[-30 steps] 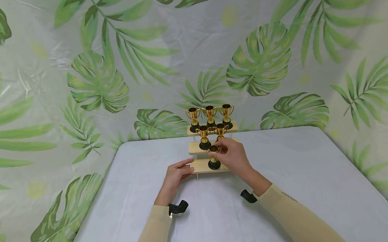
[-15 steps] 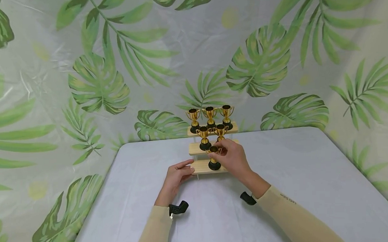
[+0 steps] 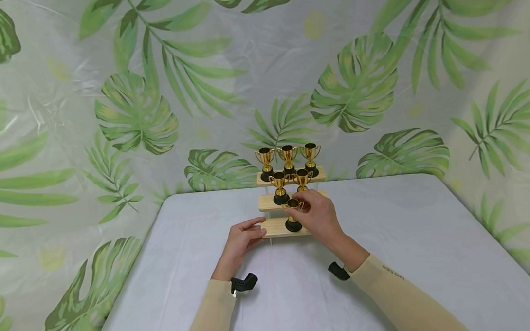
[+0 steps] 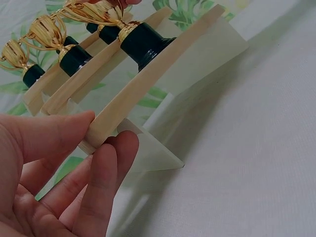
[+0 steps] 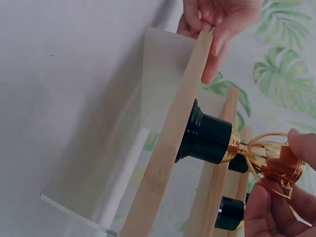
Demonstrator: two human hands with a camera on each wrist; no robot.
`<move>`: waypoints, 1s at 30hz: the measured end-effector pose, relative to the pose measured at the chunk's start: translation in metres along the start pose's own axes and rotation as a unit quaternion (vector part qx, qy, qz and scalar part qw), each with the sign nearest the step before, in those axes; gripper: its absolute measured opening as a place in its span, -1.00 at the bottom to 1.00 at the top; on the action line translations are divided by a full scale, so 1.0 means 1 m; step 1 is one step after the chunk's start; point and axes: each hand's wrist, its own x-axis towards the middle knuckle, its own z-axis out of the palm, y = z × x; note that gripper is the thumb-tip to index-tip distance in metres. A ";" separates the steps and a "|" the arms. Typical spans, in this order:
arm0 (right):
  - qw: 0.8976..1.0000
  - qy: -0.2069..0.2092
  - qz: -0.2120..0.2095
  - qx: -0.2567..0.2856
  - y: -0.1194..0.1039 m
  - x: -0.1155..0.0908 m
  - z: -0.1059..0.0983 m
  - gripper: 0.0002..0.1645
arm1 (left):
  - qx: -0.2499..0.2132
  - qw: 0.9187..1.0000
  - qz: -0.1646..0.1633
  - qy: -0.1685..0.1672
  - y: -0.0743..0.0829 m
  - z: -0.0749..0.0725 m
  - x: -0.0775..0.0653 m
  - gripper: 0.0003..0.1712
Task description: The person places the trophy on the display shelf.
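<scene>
A three-tier wooden display stand with clear side panels stands on the table. My left hand pinches the left end of its lowest board between thumb and fingers. On that board, near the middle, a small gold trophy cup stands upright on its black base. My right hand pinches this trophy by the cup, thumb on one side and fingers on the other. Two more trophies are on the middle board, the right one partly hidden by my right hand. Three trophies line the top board.
A white cloth covers the table under the stand. Behind it hangs a leaf-patterned sheet, close to the table's back edge. A black wrist-worn device sits at my left cuff and another device at my right.
</scene>
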 end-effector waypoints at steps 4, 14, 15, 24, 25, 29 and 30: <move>1.000 -0.005 -0.002 -0.016 -0.001 0.000 -0.001 -0.47 | 0.005 1.000 -0.003 0.003 0.001 0.000 0.000 -0.55; 1.000 -0.011 0.000 -0.022 -0.003 0.000 -0.004 -0.44 | 0.016 1.000 -0.003 -0.020 0.003 -0.002 0.001 -0.50; 1.000 -0.012 0.001 -0.022 -0.003 0.000 -0.005 -0.44 | 0.016 1.000 -0.003 -0.022 0.003 -0.002 0.000 -0.50; 1.000 -0.014 0.000 -0.019 -0.006 0.000 -0.008 -0.42 | 0.037 0.999 -0.008 -0.033 0.006 -0.006 -0.002 -0.53; 1.000 -0.014 -0.002 -0.020 -0.006 0.000 -0.009 -0.42 | 0.040 0.999 -0.005 -0.033 0.006 -0.006 -0.001 -0.53; 1.000 -0.013 -0.009 -0.024 -0.009 0.000 -0.015 -0.38 | 0.042 0.998 0.006 -0.036 0.008 -0.010 -0.003 -0.55; 1.000 -0.012 -0.011 -0.022 -0.010 0.000 -0.016 -0.37 | 0.043 0.998 0.007 -0.036 0.009 -0.011 -0.003 -0.55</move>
